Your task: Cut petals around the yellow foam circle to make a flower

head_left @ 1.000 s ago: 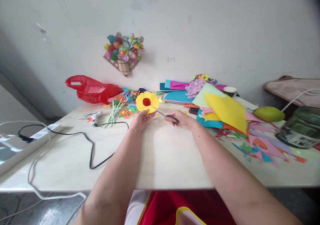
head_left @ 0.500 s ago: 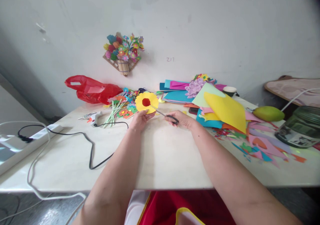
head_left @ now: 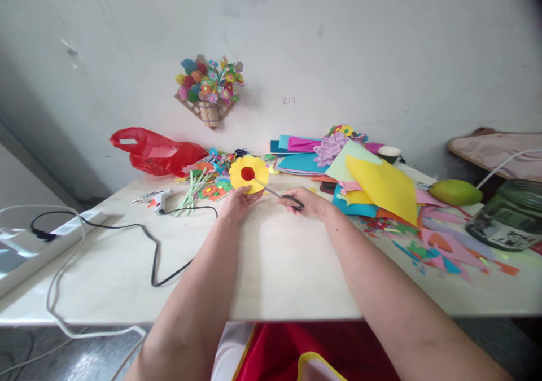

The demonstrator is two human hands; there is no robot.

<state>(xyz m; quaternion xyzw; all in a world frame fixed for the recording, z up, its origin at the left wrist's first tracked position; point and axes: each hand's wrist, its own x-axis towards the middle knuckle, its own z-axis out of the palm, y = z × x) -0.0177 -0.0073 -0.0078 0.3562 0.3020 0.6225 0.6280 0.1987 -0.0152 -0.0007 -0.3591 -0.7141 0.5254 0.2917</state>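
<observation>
My left hand (head_left: 237,201) pinches the lower edge of a yellow foam flower (head_left: 249,173) with a red centre, holding it up above the white table (head_left: 275,262). My right hand (head_left: 308,202) is closed on the black handles of a pair of scissors (head_left: 280,195). The scissor blades reach left to the flower's lower right edge.
Coloured foam sheets (head_left: 381,186) and offcuts cover the table's right side, by a green mango (head_left: 454,192) and a glass jar (head_left: 508,216). A glue gun (head_left: 160,199) with a black cord, green sticks, small flowers and a red bag (head_left: 156,152) lie left. A flower bouquet (head_left: 209,87) hangs on the wall.
</observation>
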